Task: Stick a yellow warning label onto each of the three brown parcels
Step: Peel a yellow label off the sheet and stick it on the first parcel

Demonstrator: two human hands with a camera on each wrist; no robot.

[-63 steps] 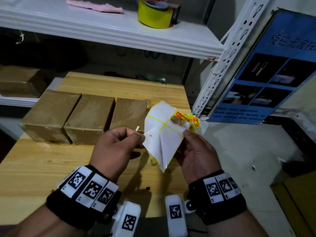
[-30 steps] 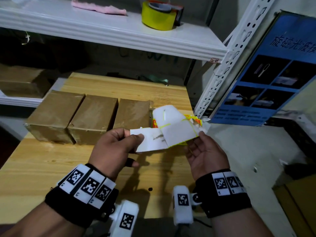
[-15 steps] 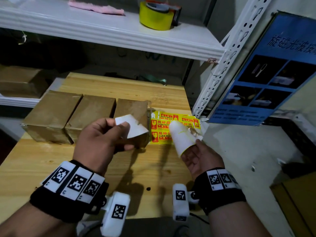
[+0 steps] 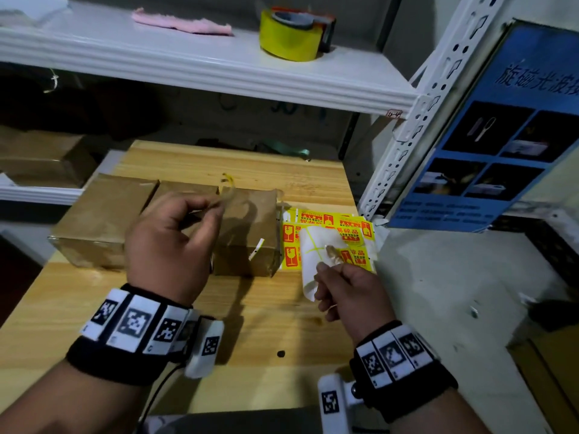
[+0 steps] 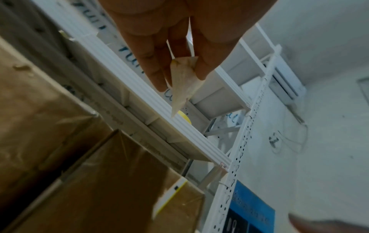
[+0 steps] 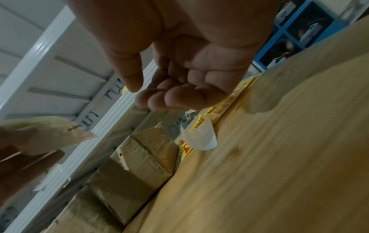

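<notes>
Three brown parcels stand side by side on the wooden table [image 4: 175, 324]: left parcel [image 4: 103, 214], middle parcel [image 4: 188, 189], right parcel [image 4: 250, 233]. My left hand [image 4: 216, 205] hovers over the middle and right parcels and pinches a peeled label [image 5: 183, 82], pale back showing; the label [image 6: 49, 132] is blurred in the head view. The sheet of yellow labels [image 4: 329, 233] lies right of the parcels, its white end [image 6: 199, 138] curled up. My right hand [image 6: 139, 93] hangs just above it, fingers curled, nothing in them. A small white strip [image 4: 256, 249] sticks on the right parcel's front.
A white shelf [image 4: 219, 67] overhangs the table's back, carrying a yellow tape roll [image 4: 288, 39] and a pink cloth [image 4: 181, 21]. The rack upright [image 4: 416, 120] and a blue poster [image 4: 488, 136] stand to the right. Another brown box [image 4: 40, 161] sits far left.
The label came free of the sheet. My left hand carried it left and up over the parcels. My right hand lowered the sheet to the table and let it go.
</notes>
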